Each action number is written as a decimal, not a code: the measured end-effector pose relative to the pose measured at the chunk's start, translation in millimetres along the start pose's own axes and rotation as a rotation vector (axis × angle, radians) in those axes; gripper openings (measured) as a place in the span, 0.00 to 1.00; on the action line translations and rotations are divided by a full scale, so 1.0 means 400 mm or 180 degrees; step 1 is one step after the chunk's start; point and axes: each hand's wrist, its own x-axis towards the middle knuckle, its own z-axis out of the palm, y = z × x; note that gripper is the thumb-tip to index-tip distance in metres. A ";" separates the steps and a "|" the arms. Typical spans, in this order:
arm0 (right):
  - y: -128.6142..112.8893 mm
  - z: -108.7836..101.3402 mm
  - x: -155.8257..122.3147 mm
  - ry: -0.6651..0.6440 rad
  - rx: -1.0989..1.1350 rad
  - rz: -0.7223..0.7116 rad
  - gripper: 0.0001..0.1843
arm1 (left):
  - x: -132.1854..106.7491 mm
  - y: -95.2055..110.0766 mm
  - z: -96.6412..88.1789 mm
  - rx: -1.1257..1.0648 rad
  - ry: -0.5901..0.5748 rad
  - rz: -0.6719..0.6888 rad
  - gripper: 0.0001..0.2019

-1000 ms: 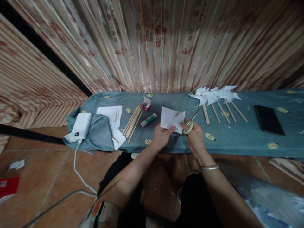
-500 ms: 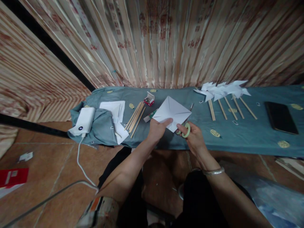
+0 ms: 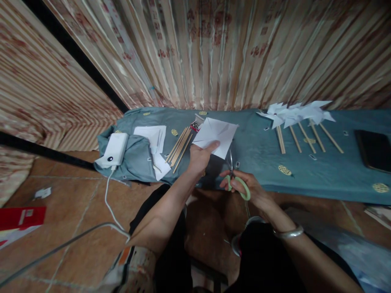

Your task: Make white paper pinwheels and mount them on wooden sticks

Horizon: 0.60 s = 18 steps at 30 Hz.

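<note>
My left hand (image 3: pixel 201 156) pinches a square sheet of white paper (image 3: pixel 216 132), thumb on top, above the cloth-covered table. Crease or cut lines run in from the sheet's corners. In my right hand (image 3: pixel 244 185) is a pair of scissors (image 3: pixel 245 191) with light green handles; the fingers are in and around the loops. The metal blades point up and away, close by the paper's lower right corner. Whether they touch it I cannot tell. Just left of the sheet lie several wooden sticks (image 3: pixel 180 148) and a small red box (image 3: pixel 195 125) of small metal pieces, partly covered by the paper.
Several white paper pinwheels (image 3: pixel 301 114) on sticks lie at the right, with a dark flat phone-like object (image 3: pixel 374 150) beyond. At the left are a stack of white paper (image 3: pixel 157 136) and a white power bank (image 3: pixel 115 149) with a cable. A patterned curtain (image 3: pixel 214 61) hangs behind.
The scissors have come away from the middle of the sheet's lower edge, down toward me. The paper has turned in my left hand. The view has shifted slightly left.
</note>
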 end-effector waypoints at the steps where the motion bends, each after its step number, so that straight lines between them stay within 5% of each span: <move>1: 0.001 0.003 -0.001 -0.0032 -0.0055 0.0029 0.27 | 0.000 -0.001 0.000 -0.0013 -0.0006 0.0030 0.23; 18: -0.009 0.012 -0.001 -0.0046 -0.0330 0.0033 0.25 | -0.005 -0.014 0.000 0.0327 -0.0114 0.0071 0.14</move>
